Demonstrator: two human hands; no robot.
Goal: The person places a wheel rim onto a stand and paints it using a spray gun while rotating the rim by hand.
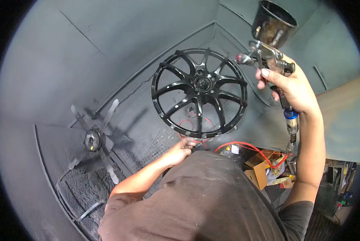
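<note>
My right hand [294, 88] is wrapped round the handle of a spray gun [268, 56], raised at the upper right. A dark, paint-stained cup [274, 26] sits on top of the gun, and its nozzle points left toward a wheel rim [203, 83]. The rim is glossy black with several thin spokes, its face turned up toward me. Below the rim's near edge is my left hand [182, 152], fingers curled; whatever they hold, if anything, I cannot make out. From the gun's blue-ringed fitting [291, 115], a red hose [264, 154] runs down and curves left.
A metal stand with flat arms [93, 140] stands at the left, near grey, overspray-coated walls [128, 36]. An open cardboard box [257, 175] with assorted packets lies at the lower right, beside cluttered shelving [340, 176]. Thin red line [181, 124] loops below the rim.
</note>
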